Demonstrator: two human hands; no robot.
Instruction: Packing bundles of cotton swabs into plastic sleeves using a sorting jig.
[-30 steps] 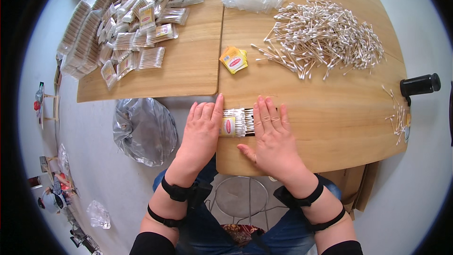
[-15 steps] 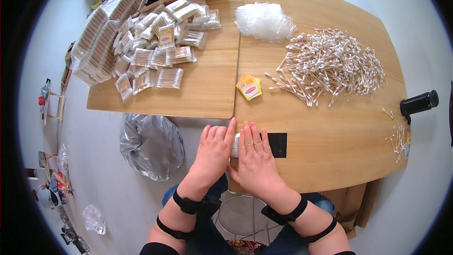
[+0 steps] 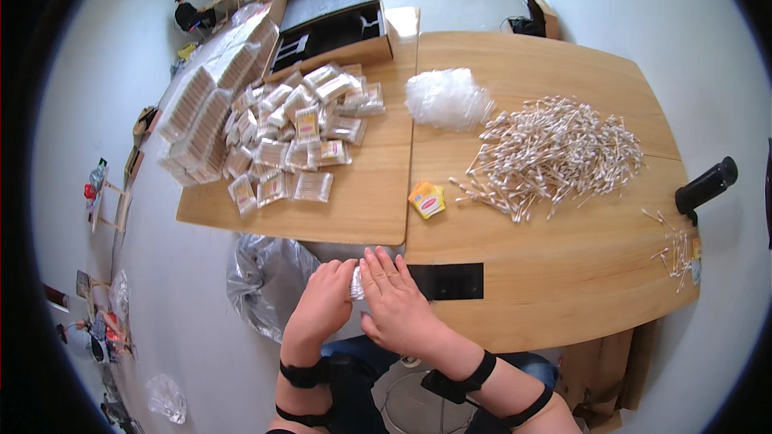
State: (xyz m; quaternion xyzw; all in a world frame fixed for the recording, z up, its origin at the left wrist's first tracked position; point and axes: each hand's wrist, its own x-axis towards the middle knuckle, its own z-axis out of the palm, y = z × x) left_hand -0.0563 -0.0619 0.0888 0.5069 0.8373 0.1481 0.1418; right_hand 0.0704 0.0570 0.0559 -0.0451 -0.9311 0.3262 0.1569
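Note:
A small bundle of cotton swabs, white tips showing, is held between my two hands just off the table's front edge. My left hand is curled around its left side. My right hand presses on it from the right, fingers straight and together, thumb lower down. Most of the bundle is hidden by the hands; whether a bag wraps it I cannot tell. Right of my right hand, a flat black plate lies at the table edge. Beyond it sit yellow printed cards.
A large heap of loose cotton swabs covers the right table, near clear plastic bags. Filled swab packets and stacked packs lie at left. A black cylinder stands at the right edge; a grey plastic bag is below.
Both hands have moved left with the swab bundle, off the black plate and past the table edge. The view has tilted up, showing more of the far room.

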